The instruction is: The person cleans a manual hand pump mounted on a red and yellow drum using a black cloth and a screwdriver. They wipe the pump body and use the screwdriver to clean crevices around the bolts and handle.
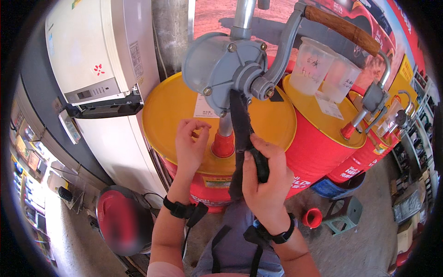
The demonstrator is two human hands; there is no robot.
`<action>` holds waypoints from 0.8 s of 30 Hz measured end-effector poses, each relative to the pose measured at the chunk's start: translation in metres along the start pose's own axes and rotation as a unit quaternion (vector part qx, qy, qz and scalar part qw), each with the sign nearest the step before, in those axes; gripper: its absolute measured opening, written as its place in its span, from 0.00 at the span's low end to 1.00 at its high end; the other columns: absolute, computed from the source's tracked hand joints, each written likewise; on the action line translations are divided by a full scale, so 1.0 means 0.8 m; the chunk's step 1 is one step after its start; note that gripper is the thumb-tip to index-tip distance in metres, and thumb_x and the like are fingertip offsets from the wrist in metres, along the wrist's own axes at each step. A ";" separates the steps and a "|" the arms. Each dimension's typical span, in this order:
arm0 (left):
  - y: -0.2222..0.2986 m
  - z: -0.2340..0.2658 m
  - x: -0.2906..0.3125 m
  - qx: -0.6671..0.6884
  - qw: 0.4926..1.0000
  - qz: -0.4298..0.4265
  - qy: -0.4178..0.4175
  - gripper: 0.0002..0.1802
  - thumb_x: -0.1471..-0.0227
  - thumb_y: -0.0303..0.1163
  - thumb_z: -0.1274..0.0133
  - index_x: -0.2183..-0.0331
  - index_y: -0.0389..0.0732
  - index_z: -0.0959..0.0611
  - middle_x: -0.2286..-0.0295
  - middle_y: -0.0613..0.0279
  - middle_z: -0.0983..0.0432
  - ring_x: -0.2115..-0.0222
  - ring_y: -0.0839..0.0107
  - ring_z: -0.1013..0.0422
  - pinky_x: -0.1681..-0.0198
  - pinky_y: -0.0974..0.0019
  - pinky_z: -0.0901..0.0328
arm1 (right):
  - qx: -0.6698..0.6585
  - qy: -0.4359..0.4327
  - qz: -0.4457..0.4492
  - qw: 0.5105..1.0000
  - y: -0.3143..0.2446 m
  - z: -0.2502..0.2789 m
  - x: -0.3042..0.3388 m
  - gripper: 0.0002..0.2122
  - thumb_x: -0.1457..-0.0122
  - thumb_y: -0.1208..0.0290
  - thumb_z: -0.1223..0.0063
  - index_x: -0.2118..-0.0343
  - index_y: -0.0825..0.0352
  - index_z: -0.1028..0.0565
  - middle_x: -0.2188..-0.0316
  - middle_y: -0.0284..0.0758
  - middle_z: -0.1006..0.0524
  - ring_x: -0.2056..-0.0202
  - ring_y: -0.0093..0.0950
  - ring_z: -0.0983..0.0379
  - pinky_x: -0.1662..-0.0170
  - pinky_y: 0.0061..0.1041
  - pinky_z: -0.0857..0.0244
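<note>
One dark cloth strip (pixel 242 121), gripped between thumb and fingers of the right hand (pixel 270 182), runs down across the front edge of the yellow drum top (pixel 166 108); whether its upper end touches the grey crank pump (pixel 207 64) or merely overlaps it cannot be told. Left hand (pixel 191 142) half open, fingers curled, empty, over the drum top's front-left edge, left of the red collar (pixel 223 146).

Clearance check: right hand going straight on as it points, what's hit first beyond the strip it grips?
Probably the pump, up and slightly left of the right hand along the strip; depth is unclear, so it might pass beneath.
</note>
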State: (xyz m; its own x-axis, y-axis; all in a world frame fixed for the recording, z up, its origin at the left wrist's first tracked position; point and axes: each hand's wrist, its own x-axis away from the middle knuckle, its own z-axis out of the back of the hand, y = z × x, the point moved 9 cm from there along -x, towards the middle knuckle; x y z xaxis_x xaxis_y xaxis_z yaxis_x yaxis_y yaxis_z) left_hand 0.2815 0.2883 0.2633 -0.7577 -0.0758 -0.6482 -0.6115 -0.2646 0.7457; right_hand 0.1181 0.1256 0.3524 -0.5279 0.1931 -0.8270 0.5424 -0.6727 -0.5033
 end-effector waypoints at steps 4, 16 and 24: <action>-0.004 0.000 0.001 0.009 1.000 0.026 -0.010 0.05 0.48 0.24 0.44 0.68 0.39 0.15 0.66 0.60 0.27 0.67 0.68 0.28 0.68 0.69 0.34 | -0.028 -0.032 -0.033 0.999 0.006 0.014 -0.010 0.11 0.42 0.83 0.43 0.56 0.71 0.26 0.61 0.43 0.19 0.60 0.28 0.20 0.55 0.24 0.29; -0.004 -0.001 0.001 -0.010 1.000 0.025 -0.012 0.05 0.48 0.24 0.43 0.68 0.40 0.15 0.65 0.60 0.26 0.66 0.68 0.28 0.66 0.68 0.34 | -0.075 -0.113 -0.067 0.988 0.022 0.024 -0.021 0.12 0.43 0.83 0.42 0.55 0.69 0.24 0.65 0.40 0.19 0.66 0.25 0.19 0.62 0.23 0.29; -0.006 -0.004 0.001 -0.006 1.000 0.022 -0.012 0.05 0.48 0.24 0.43 0.68 0.40 0.14 0.65 0.60 0.27 0.65 0.68 0.28 0.65 0.68 0.33 | -0.216 -0.147 -0.175 0.949 0.055 0.015 -0.028 0.09 0.41 0.84 0.43 0.59 0.71 0.24 0.66 0.34 0.20 0.66 0.20 0.23 0.63 0.20 0.29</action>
State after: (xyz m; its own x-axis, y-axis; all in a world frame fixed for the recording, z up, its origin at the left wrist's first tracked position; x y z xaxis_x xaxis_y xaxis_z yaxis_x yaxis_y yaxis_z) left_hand 0.2843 0.2864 0.2590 -0.7896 -0.0645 -0.6102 -0.5741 -0.2734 0.7718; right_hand 0.1460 0.0833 0.3518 -0.8508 0.1004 -0.5158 0.4835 -0.2352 -0.8432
